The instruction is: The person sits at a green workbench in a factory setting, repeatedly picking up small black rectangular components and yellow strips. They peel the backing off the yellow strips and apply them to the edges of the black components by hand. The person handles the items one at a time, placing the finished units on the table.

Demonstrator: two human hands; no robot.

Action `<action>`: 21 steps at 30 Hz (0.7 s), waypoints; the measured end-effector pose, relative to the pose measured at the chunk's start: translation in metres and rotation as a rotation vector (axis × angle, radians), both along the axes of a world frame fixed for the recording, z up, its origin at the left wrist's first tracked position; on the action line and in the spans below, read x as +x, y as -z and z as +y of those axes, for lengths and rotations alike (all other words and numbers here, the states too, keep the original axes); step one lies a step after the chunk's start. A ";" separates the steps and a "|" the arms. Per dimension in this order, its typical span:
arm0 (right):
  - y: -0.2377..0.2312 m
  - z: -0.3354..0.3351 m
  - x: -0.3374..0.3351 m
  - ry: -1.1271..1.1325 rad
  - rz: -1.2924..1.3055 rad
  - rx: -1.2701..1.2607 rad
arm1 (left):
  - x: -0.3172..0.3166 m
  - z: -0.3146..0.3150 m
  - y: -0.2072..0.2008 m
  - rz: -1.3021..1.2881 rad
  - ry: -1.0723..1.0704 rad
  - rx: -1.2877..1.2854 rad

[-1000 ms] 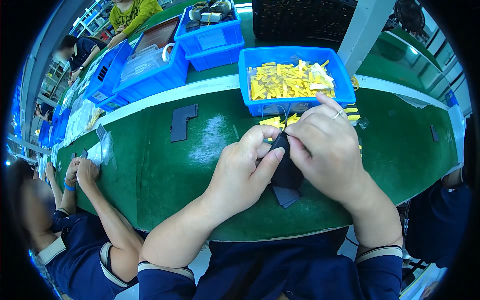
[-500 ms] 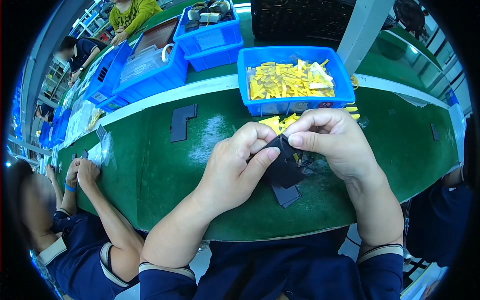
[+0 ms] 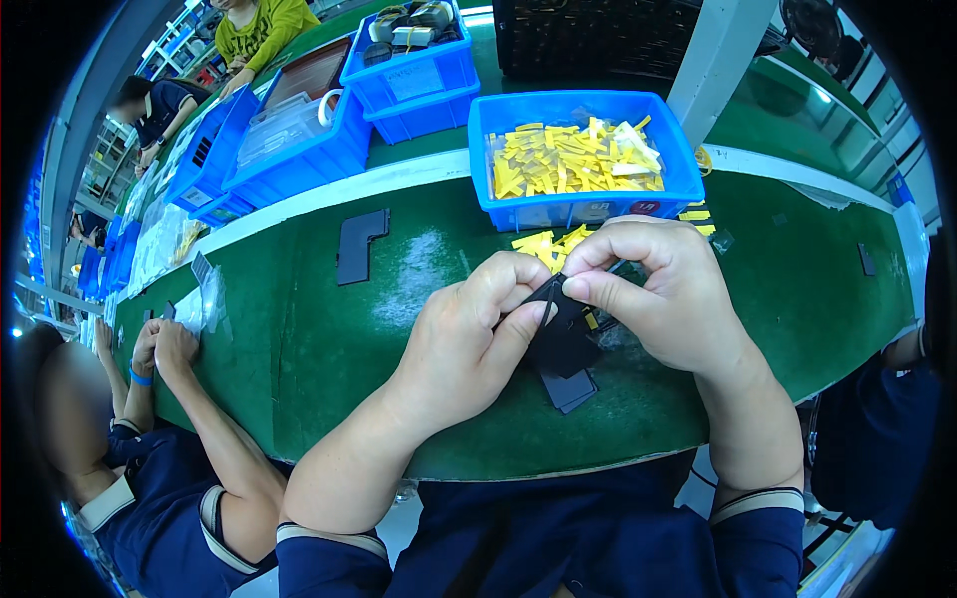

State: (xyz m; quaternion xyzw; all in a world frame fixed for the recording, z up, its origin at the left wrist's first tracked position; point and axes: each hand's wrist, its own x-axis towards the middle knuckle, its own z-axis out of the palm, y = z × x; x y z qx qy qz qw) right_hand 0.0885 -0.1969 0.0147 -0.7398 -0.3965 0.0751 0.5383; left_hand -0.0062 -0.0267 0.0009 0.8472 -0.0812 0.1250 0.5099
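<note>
A thin black flat part (image 3: 563, 347) is held up over the table between my two hands. My left hand (image 3: 444, 349) pinches its left edge between thumb and fingers. At the top corner, my right hand (image 3: 663, 299) pinches the same part with thumb and forefinger; anything small between those fingertips is hidden. A bit of yellow (image 3: 591, 321) shows beside the part, under my right hand. Below it, a few dark flat pieces (image 3: 570, 392) lie overlapped on the green table (image 3: 329, 359). Loose yellow strips (image 3: 543, 245) lie just beyond my fingertips.
A blue bin (image 3: 583, 210) of yellow strips stands beyond my hands. An L-shaped dark plate (image 3: 359, 247) lies to the left. More blue bins (image 3: 299, 164) stand at the back left. A co-worker's hands (image 3: 169, 344) work at the far left. A white post (image 3: 720, 70) rises behind.
The black part has tilted slightly, with its top edge turned a little. My right fingers have shifted slightly at the corner, while my left hand keeps its pinch.
</note>
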 end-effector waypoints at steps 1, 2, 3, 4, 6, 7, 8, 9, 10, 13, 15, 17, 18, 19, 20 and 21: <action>0.000 -0.001 0.000 -0.002 -0.016 0.008 | 0.001 0.000 0.001 -0.001 -0.003 -0.005; 0.000 -0.001 0.001 -0.001 -0.041 0.008 | 0.001 0.000 0.000 0.011 0.001 -0.001; -0.001 -0.002 0.003 0.000 -0.066 0.007 | 0.001 0.001 -0.002 0.023 0.004 0.003; -0.001 -0.003 0.003 0.001 -0.091 0.007 | 0.001 0.001 -0.002 0.034 0.007 0.006; -0.001 -0.003 0.003 -0.006 -0.173 0.006 | 0.001 0.001 -0.001 0.031 0.002 -0.012; -0.001 -0.003 0.003 -0.009 -0.214 0.006 | 0.001 0.001 0.000 0.029 -0.001 -0.022; -0.001 -0.003 0.003 -0.012 -0.224 0.003 | 0.001 0.001 0.000 0.023 0.008 -0.009; -0.001 -0.004 0.003 -0.014 -0.235 0.001 | 0.001 0.001 0.000 0.017 0.017 0.003; -0.001 -0.004 0.003 -0.017 -0.245 -0.002 | 0.002 0.001 0.000 0.010 0.026 0.015; -0.005 -0.002 -0.001 -0.030 -0.227 -0.019 | -0.001 -0.001 0.000 0.027 0.008 -0.018; -0.004 -0.001 -0.003 -0.009 -0.335 -0.016 | -0.001 -0.001 0.000 0.027 0.021 -0.006; -0.002 0.000 -0.004 0.008 -0.426 -0.007 | -0.001 0.000 0.000 0.018 0.026 0.005; -0.001 0.001 -0.005 0.014 -0.463 0.002 | -0.001 0.001 0.002 0.010 0.025 0.010; -0.001 0.002 -0.005 0.020 -0.500 0.010 | 0.000 0.002 0.002 0.001 0.024 0.015; -0.001 0.002 -0.006 0.034 -0.544 -0.002 | 0.000 0.003 0.001 0.027 0.031 0.028; 0.000 0.002 -0.007 0.048 -0.588 -0.015 | 0.000 0.004 -0.001 0.053 0.037 0.041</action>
